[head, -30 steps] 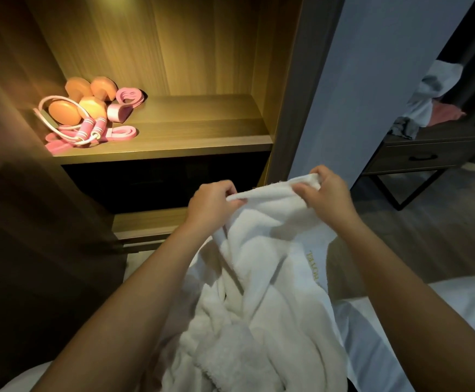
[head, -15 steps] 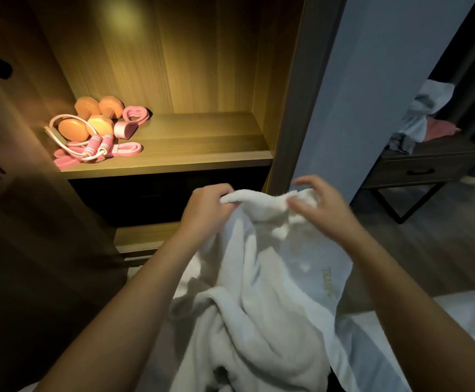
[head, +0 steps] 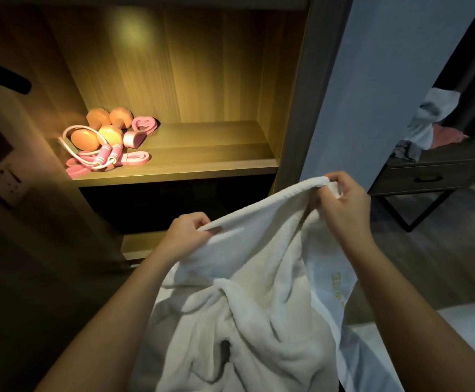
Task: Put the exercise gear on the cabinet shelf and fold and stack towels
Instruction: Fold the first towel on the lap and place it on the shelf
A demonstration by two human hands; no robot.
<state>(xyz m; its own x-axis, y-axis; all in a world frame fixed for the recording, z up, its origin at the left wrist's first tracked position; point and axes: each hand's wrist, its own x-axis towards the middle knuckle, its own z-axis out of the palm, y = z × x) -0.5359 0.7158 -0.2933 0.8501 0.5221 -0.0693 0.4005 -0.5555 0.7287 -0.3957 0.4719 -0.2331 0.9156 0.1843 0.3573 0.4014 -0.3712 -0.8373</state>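
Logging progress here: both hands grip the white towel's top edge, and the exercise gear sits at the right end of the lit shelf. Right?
One slip: in the head view the exercise gear sits at the left end of the lit shelf. The left hand and right hand do grip the top edge of the white towel.

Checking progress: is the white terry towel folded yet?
Not folded: the white towel hangs bunched, left hand and right hand gripping its top edge.

White towel [head: 259, 292], pink skipping rope [head: 100, 154]

Bedroom, lit wardrobe [head: 216, 66], bed [head: 473, 332], nightstand [head: 428, 179]
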